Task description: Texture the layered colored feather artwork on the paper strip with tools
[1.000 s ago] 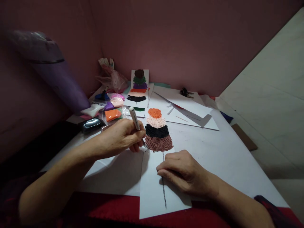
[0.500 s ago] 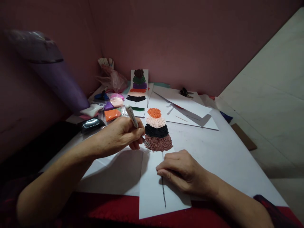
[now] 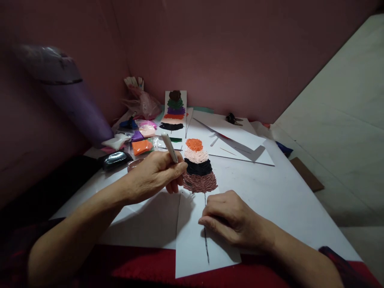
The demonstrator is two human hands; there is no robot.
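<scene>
My left hand is closed around a white marker pen with dark print on its barrel. The pen slants down toward the left edge of a brown layer of ridged, clay-like strands; its tip is hidden by my fingers. Black, pale pink and orange layers rise above the brown one on a white sheet. A dark stem line runs down the sheet from the layers. My right hand rests on this sheet beside the line, its fingers curled in with nothing showing in them.
Bags of coloured clay and a black packet lie at the left. A second layered picture stands at the back. White boards and keys are at the back right. A purple roll leans at the left wall.
My left hand and the pen have shifted slightly to the right along the brown layer. My right hand stays nearly in place on the sheet. The view has tilted a little.
</scene>
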